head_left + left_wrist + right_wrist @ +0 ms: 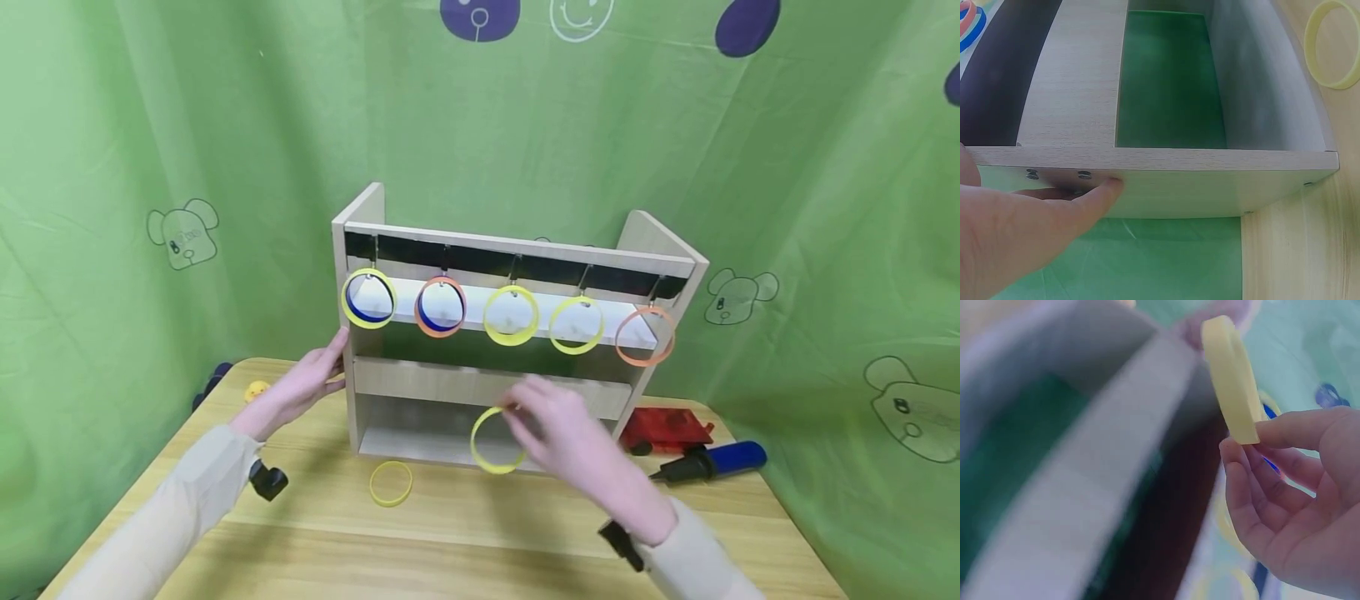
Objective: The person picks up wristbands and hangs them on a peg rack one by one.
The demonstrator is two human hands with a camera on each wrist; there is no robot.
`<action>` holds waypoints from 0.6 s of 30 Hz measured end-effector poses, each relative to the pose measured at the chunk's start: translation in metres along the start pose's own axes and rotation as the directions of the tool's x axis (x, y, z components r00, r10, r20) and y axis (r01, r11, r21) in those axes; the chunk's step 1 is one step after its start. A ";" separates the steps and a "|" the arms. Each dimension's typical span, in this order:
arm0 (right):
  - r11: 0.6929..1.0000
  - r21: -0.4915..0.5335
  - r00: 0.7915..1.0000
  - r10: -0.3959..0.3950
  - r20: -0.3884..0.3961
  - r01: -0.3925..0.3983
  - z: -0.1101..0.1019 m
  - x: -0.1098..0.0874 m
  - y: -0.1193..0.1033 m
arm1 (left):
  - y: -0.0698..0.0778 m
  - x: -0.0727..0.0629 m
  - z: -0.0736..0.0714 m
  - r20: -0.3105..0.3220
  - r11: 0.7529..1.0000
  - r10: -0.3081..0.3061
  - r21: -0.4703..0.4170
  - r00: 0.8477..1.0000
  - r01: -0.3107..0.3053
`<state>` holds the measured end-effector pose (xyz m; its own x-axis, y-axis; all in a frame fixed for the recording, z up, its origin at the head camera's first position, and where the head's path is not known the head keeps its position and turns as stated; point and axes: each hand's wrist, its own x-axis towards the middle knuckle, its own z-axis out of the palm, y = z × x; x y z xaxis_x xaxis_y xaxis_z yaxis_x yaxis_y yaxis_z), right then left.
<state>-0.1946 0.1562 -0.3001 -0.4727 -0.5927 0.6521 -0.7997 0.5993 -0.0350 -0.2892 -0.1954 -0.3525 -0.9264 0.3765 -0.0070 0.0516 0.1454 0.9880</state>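
My right hand [551,425] pinches a yellow wristband [474,442] between thumb and fingertips, in front of the lower part of a small wooden shelf [491,382]. In the right wrist view the wristband [1232,381] is seen nearly edge-on. My left hand [309,377] touches the outer face of the shelf's left side panel [1179,187]. Hooks along a black strip [480,260] carry several wristbands: yellow with blue [345,302], orange with blue [441,333], two yellow [511,339] and one orange [637,362]. Another yellow wristband [391,503] lies on the table before the shelf.
Right of the shelf are a red toy vehicle [666,429] and a blue-and-black hand pump [731,459]. A small yellow toy [256,390] sits behind my left forearm. A green curtain [480,125] with cartoon prints surrounds the wooden table [420,558].
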 end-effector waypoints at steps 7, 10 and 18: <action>0.994 -0.106 0.996 0.013 -0.089 -0.023 -0.063 0.024 0.021 | 0.001 -0.001 0.000 0.006 1.000 0.006 -0.004 1.000 -0.006; 0.989 -0.143 0.992 0.027 -0.124 -0.045 -0.080 0.033 0.033 | 0.001 -0.001 0.000 0.005 1.000 0.007 -0.007 1.000 -0.007; 0.969 -0.201 0.983 0.112 -0.145 -0.140 -0.098 0.044 0.055 | 0.000 -0.001 -0.001 0.003 1.000 0.015 -0.002 1.000 -0.015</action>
<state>-0.2232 0.2155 -0.1987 -0.5009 -0.4377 0.7467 -0.6346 0.7723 0.0270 -0.2884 -0.1966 -0.3525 -0.9243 0.3816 0.0074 0.0647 0.1375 0.9884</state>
